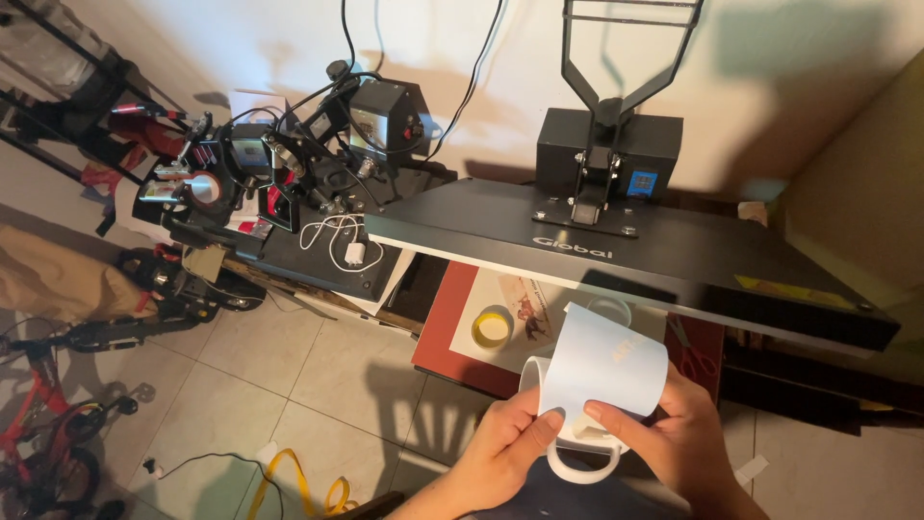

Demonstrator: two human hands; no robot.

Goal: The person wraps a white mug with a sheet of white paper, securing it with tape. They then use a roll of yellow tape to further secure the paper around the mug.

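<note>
A white mug (581, 460) with its handle pointing toward me is held low in the middle of the view. A pale sheet of paper (604, 364) is wrapped around the mug's body. My left hand (500, 451) pinches the sheet's left edge against the mug. My right hand (674, 435) presses the sheet from the right, thumb on its front. Just beyond them lies the red lower bed (452, 327) of a flat heat press, with a yellow tape roll (492, 328) and a printed sheet (527, 310) on it.
The black upper plate (616, 252) of the heat press hangs open above the bed. A mug press (207, 188) and a control box (385, 116) with cables stand at the left. Red scissors (695, 356) lie on the bed. Red bicycles (38, 424) stand on the tiled floor.
</note>
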